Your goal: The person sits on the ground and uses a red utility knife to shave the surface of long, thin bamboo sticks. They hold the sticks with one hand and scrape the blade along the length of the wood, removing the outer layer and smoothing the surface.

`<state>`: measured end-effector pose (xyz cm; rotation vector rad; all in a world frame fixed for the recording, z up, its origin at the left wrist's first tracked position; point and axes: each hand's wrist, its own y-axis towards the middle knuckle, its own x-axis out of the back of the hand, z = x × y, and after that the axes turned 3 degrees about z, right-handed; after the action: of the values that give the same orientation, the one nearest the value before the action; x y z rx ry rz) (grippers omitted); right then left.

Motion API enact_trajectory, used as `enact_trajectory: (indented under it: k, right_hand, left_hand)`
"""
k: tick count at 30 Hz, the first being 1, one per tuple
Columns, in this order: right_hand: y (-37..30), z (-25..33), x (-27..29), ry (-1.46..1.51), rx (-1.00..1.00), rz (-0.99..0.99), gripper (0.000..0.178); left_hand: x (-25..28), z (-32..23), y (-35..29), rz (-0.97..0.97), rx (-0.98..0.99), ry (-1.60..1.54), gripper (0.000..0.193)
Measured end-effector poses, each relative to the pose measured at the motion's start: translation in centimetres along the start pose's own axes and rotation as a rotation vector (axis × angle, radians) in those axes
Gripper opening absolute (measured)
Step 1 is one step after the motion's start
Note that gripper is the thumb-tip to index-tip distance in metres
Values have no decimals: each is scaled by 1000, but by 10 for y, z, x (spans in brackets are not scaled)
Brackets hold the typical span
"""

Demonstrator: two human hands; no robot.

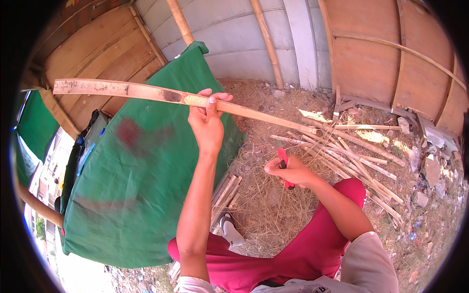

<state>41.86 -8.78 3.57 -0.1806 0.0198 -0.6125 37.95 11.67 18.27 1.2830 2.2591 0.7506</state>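
Note:
A long split bamboo strip (122, 90), pale with dark patches, slants across the view from the far left down toward the right. My left hand (207, 115) grips it near its middle, beside a lighter scraped patch, fingers behind and thumb in front. Lower and to the right, my right hand (293, 172) is closed around a red and black utility knife (283, 157). Its blade points up and away from me, apart from the bamboo strip. Shavings and straw (273, 210) lie on the ground beneath the knife.
A green tarp (146, 195) covers something bulky on the left. Several cut bamboo strips (351, 163) lie in a loose heap at right, and a smaller stack (225, 195) lies by my foot. Stones and rubble (432, 171) line the right wall. Wooden panels (366, 63) and a grey wall stand behind.

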Motion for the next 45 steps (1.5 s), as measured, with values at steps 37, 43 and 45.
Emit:
enact_trajectory:
  k: [37,43,45]
  right_hand:
    - [-17,-67,-90,-837,439,-108,40]
    - [-11,-74,-92,-910,453,-163,38]
    - [-5,-74,-93,-909,467,-165,38]
  left_hand:
    - [109,3,-262,462,1073,226,23]
    - [103,7,-277,408,1053,297,16]
    - [104,11,-280,345,1103,259,15]
